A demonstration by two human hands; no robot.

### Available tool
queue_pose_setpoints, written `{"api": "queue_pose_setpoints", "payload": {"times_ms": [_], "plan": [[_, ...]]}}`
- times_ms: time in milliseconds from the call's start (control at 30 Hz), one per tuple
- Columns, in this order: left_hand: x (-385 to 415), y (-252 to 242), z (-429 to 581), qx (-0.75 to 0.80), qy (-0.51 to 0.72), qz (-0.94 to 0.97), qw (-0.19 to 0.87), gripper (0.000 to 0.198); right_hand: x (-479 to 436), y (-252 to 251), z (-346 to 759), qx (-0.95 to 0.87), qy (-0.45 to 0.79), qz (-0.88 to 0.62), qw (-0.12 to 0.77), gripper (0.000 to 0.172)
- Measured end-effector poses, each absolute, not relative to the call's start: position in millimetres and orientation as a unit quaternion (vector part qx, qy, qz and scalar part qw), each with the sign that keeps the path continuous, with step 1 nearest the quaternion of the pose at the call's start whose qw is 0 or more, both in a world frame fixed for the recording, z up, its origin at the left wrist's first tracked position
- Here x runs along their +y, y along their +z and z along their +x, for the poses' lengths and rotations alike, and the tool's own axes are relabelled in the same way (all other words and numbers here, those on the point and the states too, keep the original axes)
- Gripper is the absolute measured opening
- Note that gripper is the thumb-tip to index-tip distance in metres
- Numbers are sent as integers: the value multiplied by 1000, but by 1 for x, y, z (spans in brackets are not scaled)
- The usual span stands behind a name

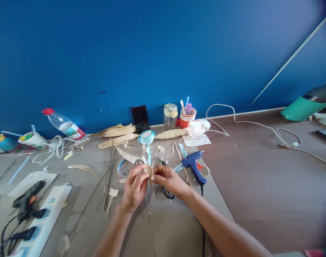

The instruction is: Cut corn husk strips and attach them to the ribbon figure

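Between my fingertips is a small tan piece of dried corn husk (pixel 149 172). My left hand (pixel 136 185) pinches it from the left, and my right hand (pixel 169 179) pinches its right edge. A thin line, maybe a wire, runs down below it; whether it is attached I cannot tell. Just beyond my hands stands a roll of light blue ribbon (pixel 146 137), its tail hanging toward my fingers. To the right of my right hand lies a blue hot glue gun (pixel 195 166), its nozzle pointing away to the upper right.
Husk scraps (pixel 128 155) and thin wires (pixel 108 175) litter the table. Along the blue wall are a phone (pixel 140 119), a clear jar (pixel 170 119), paper cups (pixel 188 117) and a tilted bottle (pixel 66 125). A power strip (pixel 49 214) and black glue gun (pixel 29 198) lie left.
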State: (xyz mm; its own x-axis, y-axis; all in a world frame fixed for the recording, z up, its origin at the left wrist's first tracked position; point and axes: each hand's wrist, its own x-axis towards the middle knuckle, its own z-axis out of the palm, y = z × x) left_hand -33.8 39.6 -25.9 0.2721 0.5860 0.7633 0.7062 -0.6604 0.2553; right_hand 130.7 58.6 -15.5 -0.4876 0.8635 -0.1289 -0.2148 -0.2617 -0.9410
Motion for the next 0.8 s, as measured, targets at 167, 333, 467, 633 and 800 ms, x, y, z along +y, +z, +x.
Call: {"api": "queue_pose_setpoints", "payload": {"times_ms": [167, 333, 467, 633, 800], "plan": [[39, -25, -30, -412, -429, -803, 52, 21, 61, -15, 130, -512, 676, -382, 369, 17], [40, -25, -31, -414, -434, -799, 51, 22, 63, -10, 135, -519, 673, -394, 351, 12], [40, -26, -31, -414, -434, -799, 47, 22, 62, -10, 134, -507, 678, -399, 351, 12], [41, -25, -31, -415, -442, -794, 55, 23, 65, -12, 135, -519, 658, -418, 351, 11], [51, -29, -48, -484, -513, -705, 77, 17, 68, -12, 147, -640, 493, -475, 349, 15]]}}
